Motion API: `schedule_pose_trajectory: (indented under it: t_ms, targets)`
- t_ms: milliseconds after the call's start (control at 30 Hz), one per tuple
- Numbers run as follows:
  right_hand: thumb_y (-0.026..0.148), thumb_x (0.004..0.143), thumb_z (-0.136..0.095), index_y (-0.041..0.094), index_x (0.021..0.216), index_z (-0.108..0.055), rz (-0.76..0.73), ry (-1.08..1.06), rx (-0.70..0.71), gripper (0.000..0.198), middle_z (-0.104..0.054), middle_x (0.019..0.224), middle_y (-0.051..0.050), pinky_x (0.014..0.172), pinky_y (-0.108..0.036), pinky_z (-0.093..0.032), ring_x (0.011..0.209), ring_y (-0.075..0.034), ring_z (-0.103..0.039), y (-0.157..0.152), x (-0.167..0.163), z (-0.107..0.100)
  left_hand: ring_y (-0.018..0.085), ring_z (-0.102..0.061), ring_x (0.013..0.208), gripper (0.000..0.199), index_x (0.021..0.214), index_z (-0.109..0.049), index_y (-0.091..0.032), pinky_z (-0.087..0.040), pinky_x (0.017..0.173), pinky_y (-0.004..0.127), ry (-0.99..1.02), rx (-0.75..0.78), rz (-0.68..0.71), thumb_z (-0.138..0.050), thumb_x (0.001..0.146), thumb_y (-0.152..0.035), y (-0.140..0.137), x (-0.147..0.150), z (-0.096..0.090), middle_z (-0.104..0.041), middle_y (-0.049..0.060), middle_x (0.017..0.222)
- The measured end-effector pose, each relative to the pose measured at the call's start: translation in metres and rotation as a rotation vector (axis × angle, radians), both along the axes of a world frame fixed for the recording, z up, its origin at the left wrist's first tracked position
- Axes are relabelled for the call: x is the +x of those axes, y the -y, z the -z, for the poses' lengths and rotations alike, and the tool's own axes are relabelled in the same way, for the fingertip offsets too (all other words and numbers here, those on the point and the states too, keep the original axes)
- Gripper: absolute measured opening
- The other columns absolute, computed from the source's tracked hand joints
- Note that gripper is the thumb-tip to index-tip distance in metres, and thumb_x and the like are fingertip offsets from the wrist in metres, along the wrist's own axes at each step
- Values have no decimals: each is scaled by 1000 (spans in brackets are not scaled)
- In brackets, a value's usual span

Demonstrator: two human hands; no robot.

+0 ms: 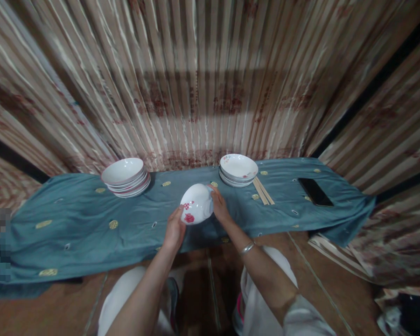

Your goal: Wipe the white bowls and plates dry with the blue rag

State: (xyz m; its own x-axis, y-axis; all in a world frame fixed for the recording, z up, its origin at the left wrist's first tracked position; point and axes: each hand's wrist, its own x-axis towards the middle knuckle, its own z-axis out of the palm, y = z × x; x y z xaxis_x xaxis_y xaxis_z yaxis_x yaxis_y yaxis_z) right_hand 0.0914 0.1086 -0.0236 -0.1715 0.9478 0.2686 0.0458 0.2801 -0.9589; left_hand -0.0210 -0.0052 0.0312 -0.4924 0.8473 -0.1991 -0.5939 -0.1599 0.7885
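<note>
Both hands hold a white bowl with red flowers on its outside, tilted on its side above the front middle of the table. My left hand grips its lower left edge, fingers closed. On the other side, my right hand is closed on the right end of the bowl; a pale bluish patch shows by its fingers, and I cannot tell what it is. Behind and to the left stands a stack of white bowls with reddish rims. A stack of white plates with floral decoration stands behind and to the right.
A blue-green cloth with yellow motifs covers the long low table. Several wooden chopsticks lie beside the plates, and a black phone lies farther right. A pleated patterned curtain hangs close behind the table.
</note>
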Motion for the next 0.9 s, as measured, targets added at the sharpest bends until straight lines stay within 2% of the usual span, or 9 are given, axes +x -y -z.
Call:
schedule_pose_trajectory:
  t_ms: [233,367,633,767,900]
  targets:
    - [32,88,-36,19,109,-65,29,-45,-175,38,-67,120,-9,102,-41,-44,114,-22,-60,-4,-2,16,27,-69,92,40,83,-71,-10,-50,88,39,13,14,24,-81,57,-39,0,-3,4,-75,11,81]
    - [33,87,-38,19,103,-66,43,-73,-214,36,-68,115,-9,102,-41,-43,112,-23,-61,-4,-3,19,27,-69,94,42,84,-71,-11,-49,89,39,6,18,35,-81,57,-41,1,-2,3,-75,10,82]
    - [36,83,-39,21,95,-67,53,-111,-176,33,-71,102,-6,97,-41,-46,105,-24,-61,-13,-2,13,25,-67,93,44,85,-70,-15,-48,89,38,-64,-16,31,-80,57,-47,-1,0,13,-74,9,87]
    - [38,82,-38,19,97,-67,52,-98,-75,37,-70,105,-6,97,-38,-44,105,-23,-60,-22,6,3,26,-66,93,41,82,-70,-17,-47,90,38,-183,-69,77,-75,60,-51,-3,1,23,-73,10,90]
    - [38,82,-38,18,99,-67,81,-5,5,39,-70,107,-6,97,-37,-43,104,-24,-60,-28,16,-12,27,-64,100,37,84,-71,-17,-44,96,40,-322,-66,127,-72,64,-49,-5,3,31,-73,11,95]
